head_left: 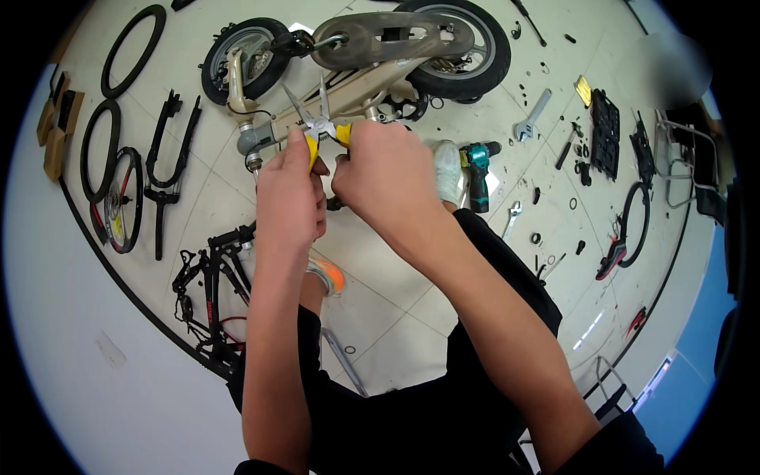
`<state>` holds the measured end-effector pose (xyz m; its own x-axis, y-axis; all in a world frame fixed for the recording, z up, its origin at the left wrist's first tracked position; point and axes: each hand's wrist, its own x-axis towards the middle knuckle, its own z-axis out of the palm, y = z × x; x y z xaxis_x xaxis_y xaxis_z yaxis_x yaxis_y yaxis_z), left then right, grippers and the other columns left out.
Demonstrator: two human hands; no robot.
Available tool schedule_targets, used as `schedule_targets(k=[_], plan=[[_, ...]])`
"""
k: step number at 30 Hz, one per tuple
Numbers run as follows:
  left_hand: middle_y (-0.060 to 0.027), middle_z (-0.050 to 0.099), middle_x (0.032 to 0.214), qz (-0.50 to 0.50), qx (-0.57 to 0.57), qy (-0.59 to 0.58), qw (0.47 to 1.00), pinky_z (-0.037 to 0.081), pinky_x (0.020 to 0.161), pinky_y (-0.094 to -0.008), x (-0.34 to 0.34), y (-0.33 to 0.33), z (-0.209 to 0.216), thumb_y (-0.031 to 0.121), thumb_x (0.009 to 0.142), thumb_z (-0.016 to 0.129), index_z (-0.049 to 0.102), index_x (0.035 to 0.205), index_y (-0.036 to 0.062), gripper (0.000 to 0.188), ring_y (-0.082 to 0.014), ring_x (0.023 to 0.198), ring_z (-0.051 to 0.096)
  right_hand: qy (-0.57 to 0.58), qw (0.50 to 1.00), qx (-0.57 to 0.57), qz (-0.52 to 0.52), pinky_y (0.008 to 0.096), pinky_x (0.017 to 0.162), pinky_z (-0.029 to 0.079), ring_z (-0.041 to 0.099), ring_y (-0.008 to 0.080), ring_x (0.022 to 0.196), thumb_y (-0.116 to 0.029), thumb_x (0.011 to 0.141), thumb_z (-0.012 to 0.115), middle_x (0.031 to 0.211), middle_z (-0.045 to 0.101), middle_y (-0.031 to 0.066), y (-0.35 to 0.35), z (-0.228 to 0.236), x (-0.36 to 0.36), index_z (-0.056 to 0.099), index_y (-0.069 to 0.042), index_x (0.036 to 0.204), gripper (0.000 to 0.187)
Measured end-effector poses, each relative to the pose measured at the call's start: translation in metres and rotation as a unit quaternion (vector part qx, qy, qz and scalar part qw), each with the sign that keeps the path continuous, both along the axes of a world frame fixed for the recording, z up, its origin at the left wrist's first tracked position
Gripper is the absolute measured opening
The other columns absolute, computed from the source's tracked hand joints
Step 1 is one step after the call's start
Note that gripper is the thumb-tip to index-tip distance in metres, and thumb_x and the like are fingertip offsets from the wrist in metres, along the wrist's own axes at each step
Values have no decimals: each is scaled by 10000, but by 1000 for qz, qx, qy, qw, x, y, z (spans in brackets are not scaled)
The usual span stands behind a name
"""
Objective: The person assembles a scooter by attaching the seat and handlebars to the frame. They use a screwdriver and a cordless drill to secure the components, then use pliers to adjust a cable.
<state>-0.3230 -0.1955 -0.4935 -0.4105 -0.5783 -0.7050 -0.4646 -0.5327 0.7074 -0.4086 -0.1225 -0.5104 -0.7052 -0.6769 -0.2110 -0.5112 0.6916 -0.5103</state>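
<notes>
Both hands are raised in front of me on a pair of long-nose pliers (320, 128) with yellow grips, its slim jaws spread apart and pointing away from me. My left hand (290, 188) is closed round the left grip, thumb along it. The right grip disappears into my right hand (385, 169), whose fingers are curled and partly hidden from view. Beyond the pliers a small beige bike (346, 93) lies on its side, with a front wheel (273, 67) and a rear wheel (500, 59). Nothing shows between the jaws.
On the tiled floor to the right lie a teal cordless drill (479, 178), an adjustable wrench (532, 117), a smaller wrench (513, 219) and a black tool case (606, 134). Leftward are a tyre (105, 75), a black fork (161, 198) and a black bike frame (212, 293). Scattered small parts lie about.
</notes>
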Motion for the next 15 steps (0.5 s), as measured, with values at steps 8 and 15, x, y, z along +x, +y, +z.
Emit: schedule_targets(k=[8,15], plan=[[27,360,545,-57,-124,-46,990,260,457,-269,4,-7,-10,425,1001,424,527,685,18,526,-71,506,350,-64,998,14,7,429,676,541,663,389,760,-17,677,637,743,651,228,-3,-1,-4,655,23,742,78],[72,259,505,-32,-4,-21,999,169,338,-230,2,-8,10,463,993,434,468,742,80,460,-42,372,211,-106,994,8,37,450,707,536,653,412,740,-9,674,628,738,641,260,-2,3,-11,638,59,729,88]])
